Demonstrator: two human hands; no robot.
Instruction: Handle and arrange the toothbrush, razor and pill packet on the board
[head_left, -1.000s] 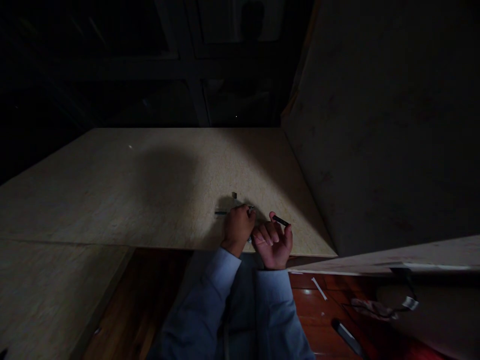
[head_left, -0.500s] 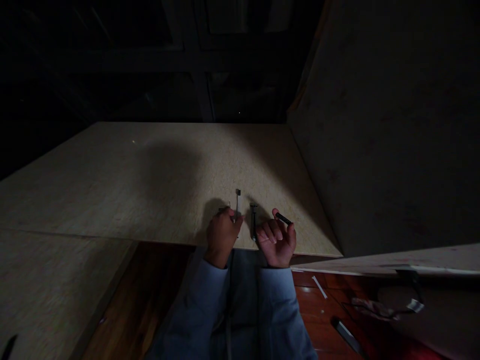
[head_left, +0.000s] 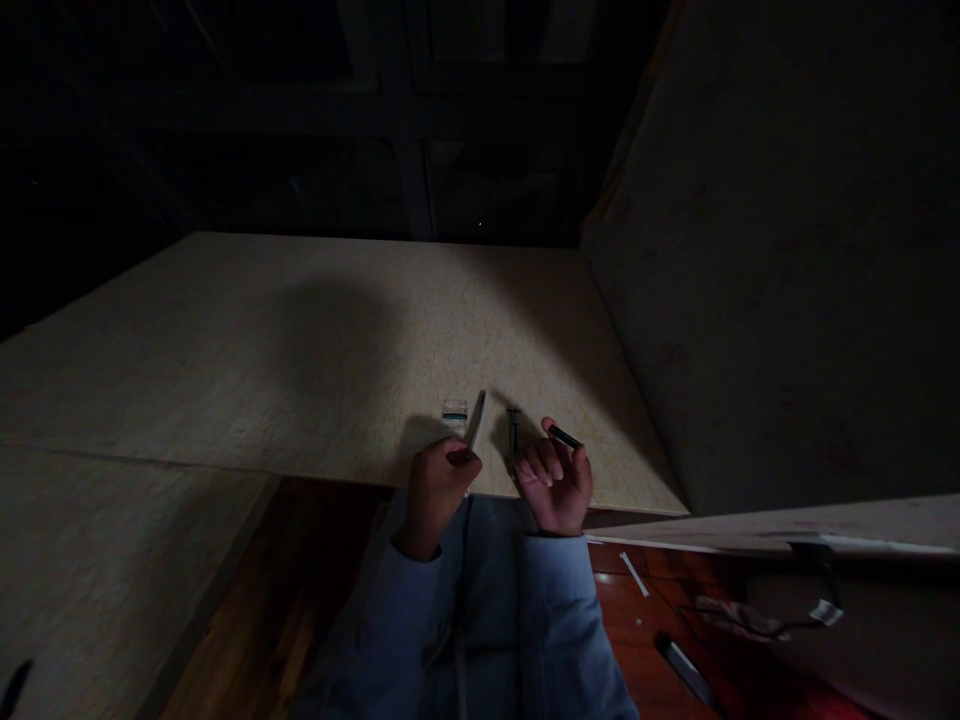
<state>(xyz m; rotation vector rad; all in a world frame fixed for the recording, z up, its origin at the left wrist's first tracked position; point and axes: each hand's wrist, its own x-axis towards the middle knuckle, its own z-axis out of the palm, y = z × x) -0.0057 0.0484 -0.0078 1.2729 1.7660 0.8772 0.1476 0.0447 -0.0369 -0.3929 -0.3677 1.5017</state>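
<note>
My left hand [head_left: 441, 492] is closed at the table's near edge, with thumb and fingers pinching the lower end of a thin pale stick [head_left: 478, 420] that points up and away. Just beyond it lies a small clear case [head_left: 454, 412] with a dark band. My right hand [head_left: 553, 485] is palm up and holds a short black bar [head_left: 564, 437] between index finger and thumb, its other fingers curled. Between the hands, a dark T-shaped tool [head_left: 514, 425], razor-like in outline, lies on the table, its lower end partly behind the right hand's fingers.
The pale table [head_left: 337, 350] meets a panel [head_left: 765, 300] on the right. Below, on the reddish floor, are a white strip [head_left: 634, 574], a dark elongated object [head_left: 686, 668] and a cable with a pale tag [head_left: 826, 611]. The light is dim.
My left hand has drawn back towards me and lifted the pale stick, which lay on the table. The clear case has come into fuller view. My right hand has hardly moved.
</note>
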